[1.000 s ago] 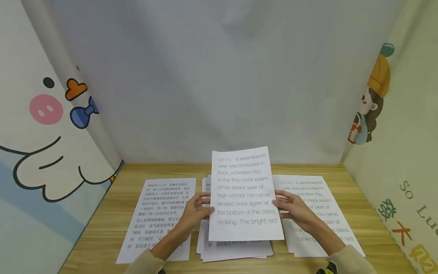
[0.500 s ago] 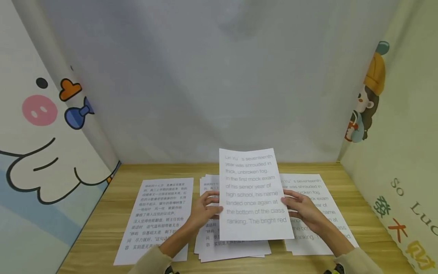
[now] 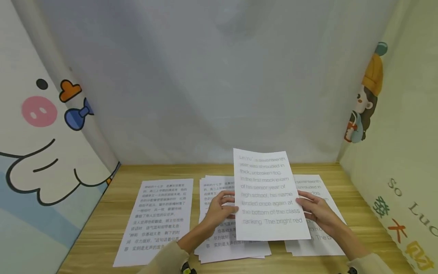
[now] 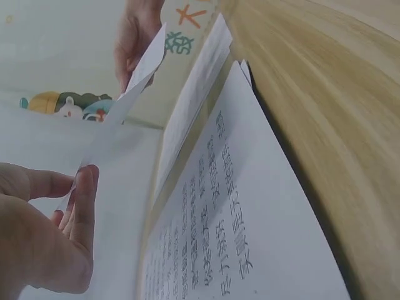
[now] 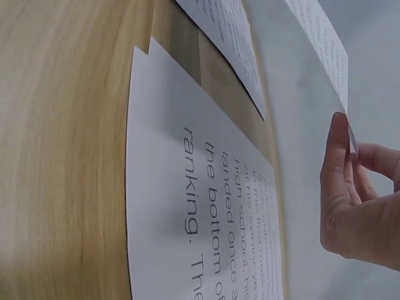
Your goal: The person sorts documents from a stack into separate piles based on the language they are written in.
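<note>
Both hands hold up a sheet of paper (image 3: 267, 228) with large English print, raised above the table between the middle and right papers. My left hand (image 3: 219, 209) pinches its left edge between thumb and fingers; the right hand (image 3: 318, 211) pinches the right edge. In each wrist view the sheet (image 4: 115, 119) stands off the papers below. Underneath lies an uneven stack of sheets with Chinese print (image 3: 215, 247), partly covered by the held sheet. To the right, English-printed sheets (image 5: 169, 125) lie flat, partly hidden by the held sheet and my right hand.
A separate sheet with Chinese print (image 3: 154, 220) lies at the left of the wooden table (image 3: 92, 236). A pale sheet wall (image 3: 205, 83) closes off the back. Cartoon-printed panels (image 3: 37, 152) stand on both sides.
Both hands have carried the held English sheet rightward, from over the middle stack toward the right-hand papers. More of the middle stack now shows. The grip looks the same.
</note>
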Motion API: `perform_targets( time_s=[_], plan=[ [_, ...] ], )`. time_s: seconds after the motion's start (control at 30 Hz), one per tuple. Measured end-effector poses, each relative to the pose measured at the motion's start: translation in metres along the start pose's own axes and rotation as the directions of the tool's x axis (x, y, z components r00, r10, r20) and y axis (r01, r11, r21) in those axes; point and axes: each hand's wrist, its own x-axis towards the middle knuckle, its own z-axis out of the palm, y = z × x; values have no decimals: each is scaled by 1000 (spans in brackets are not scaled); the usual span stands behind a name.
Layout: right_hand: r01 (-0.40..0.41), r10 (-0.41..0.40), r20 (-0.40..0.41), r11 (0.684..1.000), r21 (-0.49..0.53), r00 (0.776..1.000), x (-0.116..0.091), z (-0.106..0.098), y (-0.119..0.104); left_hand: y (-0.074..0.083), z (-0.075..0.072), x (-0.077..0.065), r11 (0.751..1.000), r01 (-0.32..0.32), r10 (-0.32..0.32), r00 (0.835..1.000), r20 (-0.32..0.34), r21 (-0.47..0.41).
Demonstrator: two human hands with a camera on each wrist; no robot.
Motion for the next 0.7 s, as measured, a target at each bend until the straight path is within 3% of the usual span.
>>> perform_targets(
  time_s=[0.3,0.53,0.7],
  plan=[
    [24,-16,-59,990,140,998,-1,-26,4,7,29,17,999,-30,30,1000,4,-27],
    [33,-21,-76,986,162,997,-6,-51,3,12,55,32,999,3,-3,1000,-2,-36],
    [43,-31,-68,983,177,997,-9,-72,4,13,74,40,999,-3,4,999,32,-34]
  ],
)
